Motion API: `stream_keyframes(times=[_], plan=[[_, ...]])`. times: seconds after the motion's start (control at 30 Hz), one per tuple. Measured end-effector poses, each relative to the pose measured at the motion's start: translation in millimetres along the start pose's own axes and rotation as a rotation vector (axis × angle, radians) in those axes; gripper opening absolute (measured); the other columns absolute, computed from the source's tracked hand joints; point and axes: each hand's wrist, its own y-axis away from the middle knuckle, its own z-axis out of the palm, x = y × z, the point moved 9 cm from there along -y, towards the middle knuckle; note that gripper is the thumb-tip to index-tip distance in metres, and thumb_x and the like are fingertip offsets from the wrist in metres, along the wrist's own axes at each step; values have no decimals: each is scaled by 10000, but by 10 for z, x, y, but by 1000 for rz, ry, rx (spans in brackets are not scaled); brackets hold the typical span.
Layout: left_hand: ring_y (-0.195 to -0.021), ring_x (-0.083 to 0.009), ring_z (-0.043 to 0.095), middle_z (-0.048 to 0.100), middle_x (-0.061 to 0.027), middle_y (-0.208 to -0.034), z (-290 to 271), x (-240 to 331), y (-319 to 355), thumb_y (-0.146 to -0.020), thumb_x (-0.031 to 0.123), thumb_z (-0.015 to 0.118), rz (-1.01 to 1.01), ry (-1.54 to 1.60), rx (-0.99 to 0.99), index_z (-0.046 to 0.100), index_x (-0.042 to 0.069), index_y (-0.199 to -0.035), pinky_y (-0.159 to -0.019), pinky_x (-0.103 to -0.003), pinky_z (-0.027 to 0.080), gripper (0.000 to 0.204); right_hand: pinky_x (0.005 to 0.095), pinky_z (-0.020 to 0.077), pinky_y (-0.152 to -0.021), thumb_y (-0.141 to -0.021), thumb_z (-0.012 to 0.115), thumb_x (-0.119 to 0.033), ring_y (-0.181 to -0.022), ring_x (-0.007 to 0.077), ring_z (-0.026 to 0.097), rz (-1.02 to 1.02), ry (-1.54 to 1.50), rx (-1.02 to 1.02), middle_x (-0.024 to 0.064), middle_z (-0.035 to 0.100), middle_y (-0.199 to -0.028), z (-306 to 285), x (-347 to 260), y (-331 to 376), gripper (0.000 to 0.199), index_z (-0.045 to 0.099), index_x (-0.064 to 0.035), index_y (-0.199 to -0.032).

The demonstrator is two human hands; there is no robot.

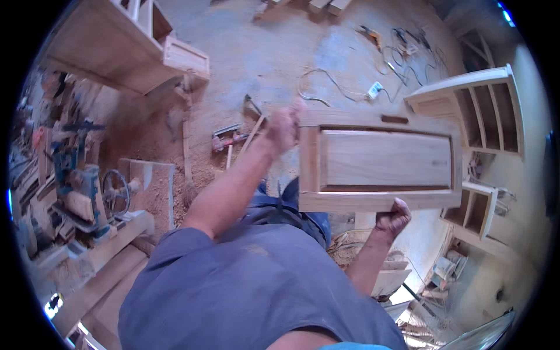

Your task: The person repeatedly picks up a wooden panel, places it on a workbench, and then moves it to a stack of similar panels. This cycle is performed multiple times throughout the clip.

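Item: one pale, rectangular wooden framed panel, a dark slot in its far rail; directly before the person, toward the right. Long axis: left to right (a small pale block on a cable lies on the floor beyond).
Left hand: bare, beside the panel's far left corner; fingers curled but blurred, cannot tell whether they pinch the wood. Arm stretched forward.
Right hand: bare, nearer the body, at the near long edge; half-curled, one digit raised against it, underside hidden, grip uncertain. Forearm slanting outward.
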Motion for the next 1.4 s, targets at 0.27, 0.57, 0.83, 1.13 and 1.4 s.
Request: stream_keyframes(times=[0.27,0.57,0.83,1.13,1.4], plan=[[-1108,-168,569,620,-135,-1232,713,1543,-783,-960,252,614,454,-1049,87,430,-78,-1404,-964,-313,446,583,367,558,-745,-553,592,18,-837,286,663,30,217,-258,125,667,-881,1610,440,-981,340,663,25,-886],[-1098,-186,589,632,-125,-1195,1275,2527,-2541,-904,272,674,576,-987,237,451,3,-1390,-952,-323,466,599,353,518,-868,-514,569,87,-990,250,637,251,442,-591,89,658,-1062,3306,1245,-2958,666,591,38,-1178],[-782,-132,618,628,-60,-938,1297,3593,-3368,-920,284,686,532,-1018,578,506,44,-1259,-633,-287,527,453,342,541,-829,-537,600,90,-945,201,652,254,684,-730,65,683,-1027,5236,1215,-4105,564,641,26,-1096],[-843,-202,661,672,-131,-975,284,4871,-3124,-827,113,739,580,-964,702,572,-11,-1143,-675,-351,541,379,346,504,-785,-496,665,26,-830,260,614,133,1253,-1035,88,645,-939,6713,2504,-4623,555,626,28,-1050],[-947,-246,692,731,-112,-963,-1691,5792,-2352,-701,192,842,823,-809,1007,694,36,-1070,-864,-366,526,427,393,512,-861,-616,787,-38,-1053,274,606,50,1519,-1351,145,644,-1122,8019,4853,-4036,577,624,2,-1167]])
